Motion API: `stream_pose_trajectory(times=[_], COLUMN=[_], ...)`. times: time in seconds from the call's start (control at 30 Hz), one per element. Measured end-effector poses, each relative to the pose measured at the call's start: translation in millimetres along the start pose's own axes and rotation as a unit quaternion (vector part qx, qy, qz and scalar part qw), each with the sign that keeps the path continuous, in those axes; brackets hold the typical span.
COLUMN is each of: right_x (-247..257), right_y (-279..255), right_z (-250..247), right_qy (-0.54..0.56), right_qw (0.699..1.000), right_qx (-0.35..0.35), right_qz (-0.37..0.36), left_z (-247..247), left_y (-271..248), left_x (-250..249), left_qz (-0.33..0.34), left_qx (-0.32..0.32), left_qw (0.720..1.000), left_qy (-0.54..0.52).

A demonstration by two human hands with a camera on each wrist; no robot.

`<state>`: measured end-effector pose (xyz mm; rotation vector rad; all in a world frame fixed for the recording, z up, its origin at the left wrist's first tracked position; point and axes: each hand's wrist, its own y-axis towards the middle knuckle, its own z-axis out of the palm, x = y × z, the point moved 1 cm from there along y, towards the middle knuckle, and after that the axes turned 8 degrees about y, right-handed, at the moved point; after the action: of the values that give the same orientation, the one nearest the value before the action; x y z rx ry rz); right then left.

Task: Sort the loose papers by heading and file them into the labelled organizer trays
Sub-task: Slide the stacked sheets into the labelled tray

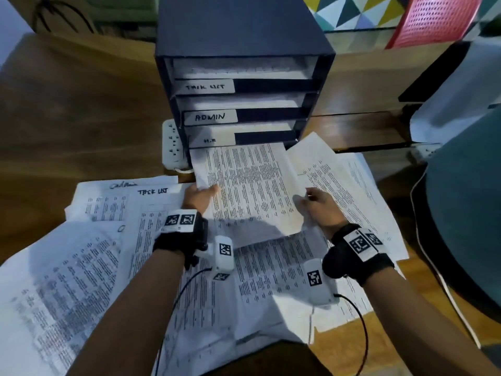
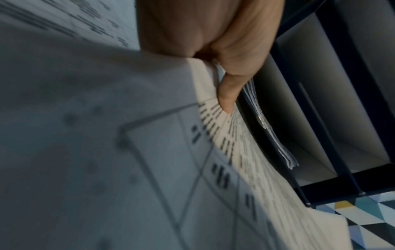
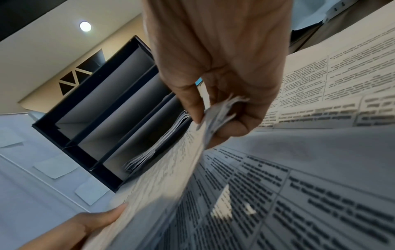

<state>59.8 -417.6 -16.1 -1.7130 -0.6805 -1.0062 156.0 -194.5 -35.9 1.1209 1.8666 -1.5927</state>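
Forearms nearest, then loose papers point(image 1: 89, 272) spread in front of organizer point(image 1: 241, 85). Left hand point(image 1: 199, 198) grips sheet point(image 1: 249, 185) at its left edge, thumb on top; right hand point(image 1: 318, 206) pinches right edge, fingers curled. Far edge touching organizer's HR tray point(image 1: 238, 138) (bottom one). Better to level sheet, keep both edges taut, slide straight in above papers already there, avoid crumpling.

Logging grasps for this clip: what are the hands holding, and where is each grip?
Both hold one stack of papers: the left hand grips its left edge, the right hand pinches its right edge. The far end meets the organizer.
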Motion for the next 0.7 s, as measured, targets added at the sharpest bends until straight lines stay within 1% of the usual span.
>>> stream_pose_trajectory(times=[0.07,0.17,0.23,0.3,0.4,0.47,0.53,0.6,0.63,0.67,0.7], right_x=[-1,3,10,22,33,36,38,37,37,37,37], right_y=[5,15,26,41,65,81,96,109,114,119,122], right_z=[-2,-2,2,9,25,35,43,47,49,51,54], right_qy=[0.003,0.022,0.074,0.131,0.184,0.214,0.268,0.298,0.300,0.297,0.292], right_qw=[1.000,0.997,0.995,0.990,0.981,0.974,0.959,0.948,0.947,0.948,0.951], right_qx=[0.015,0.035,0.020,-0.012,-0.041,-0.057,-0.076,-0.094,-0.099,-0.100,-0.094], right_qz=[0.021,0.058,0.056,0.056,0.053,0.047,0.056,0.063,0.063,0.056,0.047], left_z=[3,3,0,-2,-4,-4,-4,0,2,3,3], left_y=[13,32,50,54,60,63,68,73,74,76,77], left_x=[-8,-21,-23,-24,-13,-8,-15,-23,-28,-32,-36], left_qz=[-0.007,0.005,0.032,0.044,0.035,0.017,-0.007,-0.032,-0.036,-0.023,-0.002], left_qx=[-0.006,-0.033,-0.046,-0.051,-0.009,0.004,-0.002,0.022,0.022,0.001,-0.038], left_qw=[1.000,0.999,0.998,0.997,0.999,1.000,1.000,0.999,0.998,0.999,0.998], left_qy=[0.014,0.035,0.029,0.041,0.019,0.011,0.004,-0.018,-0.043,-0.048,-0.046])
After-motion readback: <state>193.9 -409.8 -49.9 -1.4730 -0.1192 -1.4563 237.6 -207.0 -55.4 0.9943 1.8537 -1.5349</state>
